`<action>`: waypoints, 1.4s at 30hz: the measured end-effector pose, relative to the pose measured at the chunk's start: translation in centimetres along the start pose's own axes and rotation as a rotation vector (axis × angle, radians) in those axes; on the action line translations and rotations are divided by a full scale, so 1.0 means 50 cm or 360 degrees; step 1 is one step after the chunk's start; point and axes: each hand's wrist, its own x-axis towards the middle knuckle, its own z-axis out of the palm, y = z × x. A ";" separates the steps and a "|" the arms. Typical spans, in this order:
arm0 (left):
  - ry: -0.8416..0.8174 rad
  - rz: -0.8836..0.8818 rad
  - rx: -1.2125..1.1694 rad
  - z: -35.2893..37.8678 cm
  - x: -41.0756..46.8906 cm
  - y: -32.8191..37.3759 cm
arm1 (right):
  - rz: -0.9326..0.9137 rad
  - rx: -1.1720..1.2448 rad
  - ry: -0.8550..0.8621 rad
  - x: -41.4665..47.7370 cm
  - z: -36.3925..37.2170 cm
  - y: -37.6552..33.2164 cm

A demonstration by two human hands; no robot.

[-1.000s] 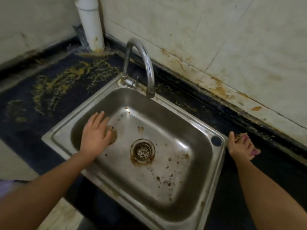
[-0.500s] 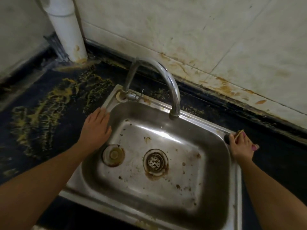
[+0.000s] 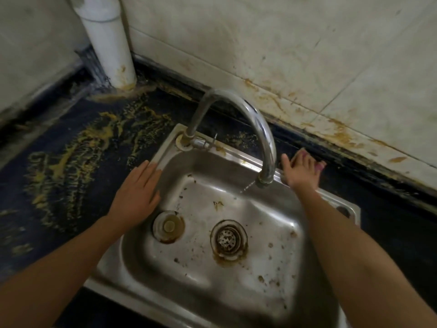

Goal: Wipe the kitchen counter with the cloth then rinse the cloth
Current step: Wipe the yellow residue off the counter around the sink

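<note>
Cloth sat under your right hand, behind the sink's far-right rim.

Sink [image 3: 151, 301] basin held only a loose plug [image 3: 168, 225] left of the drain. Your left hand [image 3: 137, 192] lay open and flat on the sink's left rim, holding nothing. Your right hand [image 3: 299, 172] pressed the cloth [image 3: 298, 154] onto the counter [image 3: 71, 147] beyond the rim; it was the nearer hand. Cloth's long axis: can't tell.

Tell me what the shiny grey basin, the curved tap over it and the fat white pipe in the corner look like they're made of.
Shiny grey sink basin: likely stainless steel, brushed finish with soft glare, brown spotting. Curved tap: polished metal, probably chromed, judging by its bright highlights. Fat white pipe: looks like matte plastic, perhaps PVC, with a collar joint near the top; stained at its foot.
</note>
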 end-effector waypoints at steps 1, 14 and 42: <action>-0.0017 0.0001 0.0006 -0.001 -0.004 -0.005 | -0.0143 0.0013 -0.0014 0.007 0.010 -0.052; 0.0048 0.0067 -0.0133 0.009 -0.011 -0.015 | -0.0186 0.0011 0.0032 0.006 0.014 0.031; 0.0123 0.0158 -0.0302 0.022 -0.011 -0.017 | -0.1339 0.0033 -0.0150 0.003 -0.008 -0.353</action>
